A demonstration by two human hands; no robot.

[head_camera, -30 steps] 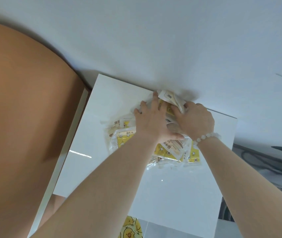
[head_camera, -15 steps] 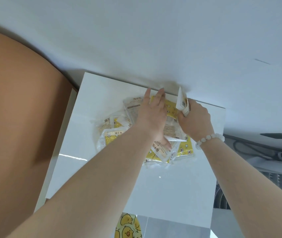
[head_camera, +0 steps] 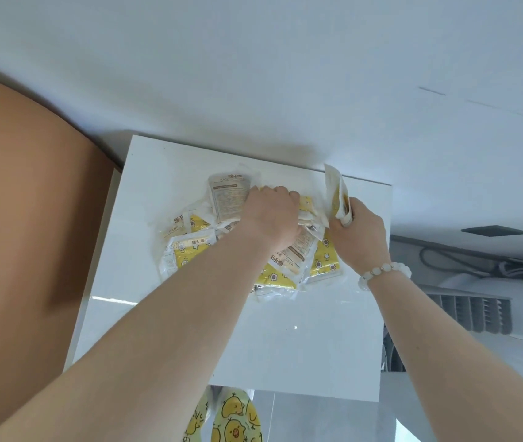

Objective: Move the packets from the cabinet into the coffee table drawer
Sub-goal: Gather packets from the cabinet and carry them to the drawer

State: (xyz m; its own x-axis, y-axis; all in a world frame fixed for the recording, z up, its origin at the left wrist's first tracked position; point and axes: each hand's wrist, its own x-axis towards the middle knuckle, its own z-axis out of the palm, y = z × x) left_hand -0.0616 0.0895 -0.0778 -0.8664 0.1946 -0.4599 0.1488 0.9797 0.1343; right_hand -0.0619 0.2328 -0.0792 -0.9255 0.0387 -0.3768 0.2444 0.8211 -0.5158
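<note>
Several yellow-and-white packets (head_camera: 190, 247) lie in a loose pile on the glossy white cabinet top (head_camera: 285, 346). My left hand (head_camera: 272, 215) rests on the middle of the pile, its fingers curled around packets at the far side. Right of the pile, my right hand (head_camera: 360, 232) holds one packet (head_camera: 336, 193) upright, lifted off the heap. A white bead bracelet sits on that wrist. The packets under my left hand are partly hidden.
A white wall (head_camera: 285, 74) rises directly behind the cabinet. A tall brown panel (head_camera: 24, 234) stands close on the left. To the right, lower down, are dark cables (head_camera: 451, 260) and a vented white unit (head_camera: 473, 314). Grey floor shows below the cabinet's front edge.
My left hand's fingers have curled from flat onto the far packets. My right hand has drawn its upright packet a little to the right. The view has shifted slightly.
</note>
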